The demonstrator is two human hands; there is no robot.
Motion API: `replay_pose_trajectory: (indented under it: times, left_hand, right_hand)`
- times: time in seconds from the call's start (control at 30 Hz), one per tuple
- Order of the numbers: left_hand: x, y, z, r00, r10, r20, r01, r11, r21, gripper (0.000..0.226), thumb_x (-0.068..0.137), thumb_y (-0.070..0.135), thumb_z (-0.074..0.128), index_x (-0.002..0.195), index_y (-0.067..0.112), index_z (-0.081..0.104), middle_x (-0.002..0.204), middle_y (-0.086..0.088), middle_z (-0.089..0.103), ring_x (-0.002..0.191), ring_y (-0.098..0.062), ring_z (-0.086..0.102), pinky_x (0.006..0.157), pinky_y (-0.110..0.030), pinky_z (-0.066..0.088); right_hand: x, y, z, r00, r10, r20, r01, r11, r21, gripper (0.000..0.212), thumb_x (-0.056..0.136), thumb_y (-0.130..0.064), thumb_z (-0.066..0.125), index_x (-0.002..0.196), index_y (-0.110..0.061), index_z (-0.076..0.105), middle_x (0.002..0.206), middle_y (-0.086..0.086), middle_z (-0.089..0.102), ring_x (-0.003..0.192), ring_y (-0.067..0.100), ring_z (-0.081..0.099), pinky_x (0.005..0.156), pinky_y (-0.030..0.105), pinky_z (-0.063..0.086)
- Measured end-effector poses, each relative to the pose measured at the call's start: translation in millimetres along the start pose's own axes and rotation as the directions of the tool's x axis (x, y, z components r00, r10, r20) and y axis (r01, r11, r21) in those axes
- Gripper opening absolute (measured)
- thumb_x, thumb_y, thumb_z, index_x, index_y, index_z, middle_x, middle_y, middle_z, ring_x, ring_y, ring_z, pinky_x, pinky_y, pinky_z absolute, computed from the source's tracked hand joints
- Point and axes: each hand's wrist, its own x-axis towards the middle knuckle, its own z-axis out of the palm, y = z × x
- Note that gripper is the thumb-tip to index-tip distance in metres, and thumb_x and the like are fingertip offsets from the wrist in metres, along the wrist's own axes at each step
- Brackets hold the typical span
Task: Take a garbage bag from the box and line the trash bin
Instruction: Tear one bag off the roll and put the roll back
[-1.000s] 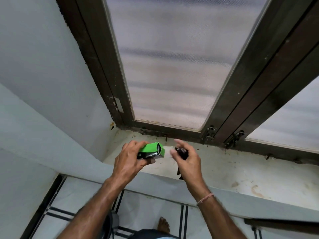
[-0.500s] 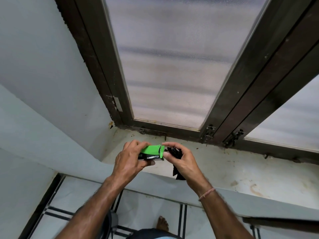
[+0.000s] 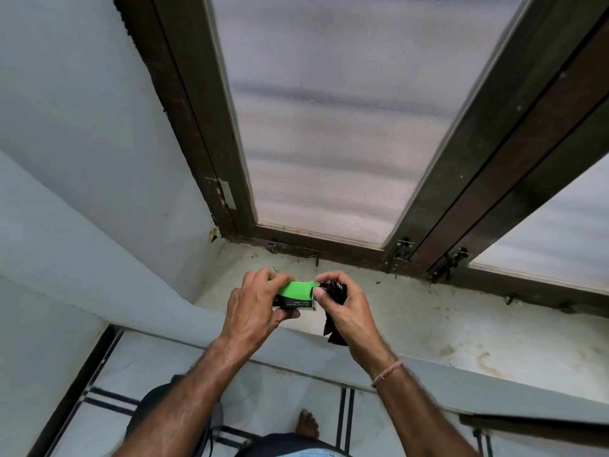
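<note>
My left hand (image 3: pixel 255 303) grips a small green and black box (image 3: pixel 296 293) of garbage bags, held level above the window sill. My right hand (image 3: pixel 342 311) is closed on a crumpled black garbage bag (image 3: pixel 334 288), with its thumb and fingers pressed against the box's right end. A tail of the bag (image 3: pixel 334 334) hangs below the right palm. Part of a dark rounded trash bin (image 3: pixel 155 400) shows on the floor under my left forearm, mostly hidden by the arm.
The stained white sill (image 3: pixel 461 324) runs under a dark-framed window (image 3: pixel 428 206) with latches (image 3: pixel 402 255) at its base. A white wall (image 3: pixel 82 159) closes the left side. Below, tiled floor (image 3: pixel 270 390) and my bare foot (image 3: pixel 308 423) are visible.
My right hand, holding the black bag, has moved left from a small gap to touch the box's end. The box has tipped level in my left hand.
</note>
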Motion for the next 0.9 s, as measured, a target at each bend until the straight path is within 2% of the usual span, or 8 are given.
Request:
replay_pose_trajectory:
  times: [0.07,0.17,0.23,0.33,0.43,0.6,0.7,0.9]
  left_hand:
    - [0.4,1.7,1.3,1.0,-0.02,-0.022,0.02,1.0,0.016,0.06,0.077,0.059,0.081,0.131,0.039,0.061,0.115,0.006,0.06,0.11,-0.018,0.053,0.075,-0.037,0.053]
    - [0.1,3.0,3.4,0.995,-0.071,-0.075,0.073,0.997,0.035,0.06,0.075,0.057,0.083,0.128,0.038,0.064,0.113,0.004,0.062,0.108,-0.02,0.054,0.073,-0.037,0.05]
    - [-0.3,4.4,5.8,0.991,-0.095,-0.09,0.1,0.994,0.049,0.06,0.075,0.057,0.084,0.128,0.038,0.064,0.112,0.004,0.062,0.106,-0.021,0.054,0.073,-0.038,0.05]
    - [3.1,4.2,10.5,0.99,-0.11,-0.083,0.115,0.991,0.065,0.06,0.076,0.055,0.084,0.129,0.037,0.062,0.114,0.003,0.061,0.107,-0.02,0.053,0.075,-0.04,0.05]
    - [14.5,-4.2,14.8,0.99,-0.135,-0.05,0.139,0.987,0.086,0.06,0.081,0.044,0.083,0.136,0.037,0.059,0.121,0.002,0.059,0.112,-0.02,0.051,0.08,-0.039,0.051]
    - [28.3,-18.2,23.6,0.996,-0.082,0.022,0.078,0.984,0.161,0.066,0.087,0.034,0.08,0.146,0.038,0.051,0.134,-0.003,0.054,0.124,-0.024,0.048,0.098,-0.047,0.046]
    - [29.8,-23.3,26.1,0.997,-0.057,0.045,0.048,0.981,0.187,0.069,0.088,0.039,0.077,0.15,0.038,0.047,0.137,-0.004,0.053,0.13,-0.025,0.046,0.111,-0.053,0.035]
    - [25.5,-27.1,31.3,1.0,-0.02,-0.005,0.02,0.985,0.172,0.078,0.078,0.048,0.084,0.147,0.031,0.053,0.134,-0.007,0.058,0.126,-0.028,0.053,0.112,-0.059,0.034]
  right_hand:
    - [-0.4,4.5,3.6,0.998,0.006,-0.057,-0.005,1.0,0.005,0.011,0.093,-0.028,0.076,0.102,-0.032,0.069,0.087,-0.004,0.07,0.072,0.009,0.061,0.065,0.033,0.054]
    - [-3.0,9.1,9.4,0.995,0.002,-0.103,-0.002,1.0,-0.002,0.011,0.09,-0.038,0.079,0.095,-0.031,0.073,0.08,0.009,0.07,0.061,0.018,0.058,0.055,0.038,0.053]
    - [-3.0,13.1,14.3,0.992,0.001,-0.13,0.001,1.0,0.013,0.005,0.09,-0.031,0.08,0.093,-0.03,0.076,0.074,0.009,0.07,0.055,0.018,0.057,0.051,0.037,0.053]
    - [3.5,17.8,20.1,0.988,0.021,-0.153,-0.018,1.0,0.016,0.009,0.089,-0.022,0.082,0.089,-0.03,0.078,0.072,-0.003,0.073,0.058,0.011,0.06,0.058,0.033,0.054]
    - [16.6,20.1,22.4,0.985,0.105,-0.138,-0.099,0.994,0.055,0.012,0.09,-0.017,0.08,0.097,-0.026,0.081,0.072,-0.003,0.073,0.055,0.013,0.058,0.05,0.03,0.051]
    - [33.6,26.0,28.4,0.979,0.168,-0.111,-0.164,0.985,0.043,0.017,0.091,-0.015,0.077,0.104,-0.025,0.08,0.082,0.0,0.076,0.064,0.016,0.063,0.06,0.032,0.057]
    - [35.4,27.0,27.0,0.98,0.18,-0.083,-0.176,0.983,0.056,0.017,0.094,-0.015,0.074,0.108,-0.024,0.079,0.087,0.005,0.076,0.062,0.018,0.062,0.053,0.029,0.055]
    - [30.3,32.5,21.1,0.976,0.186,-0.111,-0.18,0.982,0.063,0.019,0.093,-0.023,0.075,0.112,-0.024,0.079,0.101,0.001,0.08,0.076,0.011,0.069,0.059,0.021,0.055]
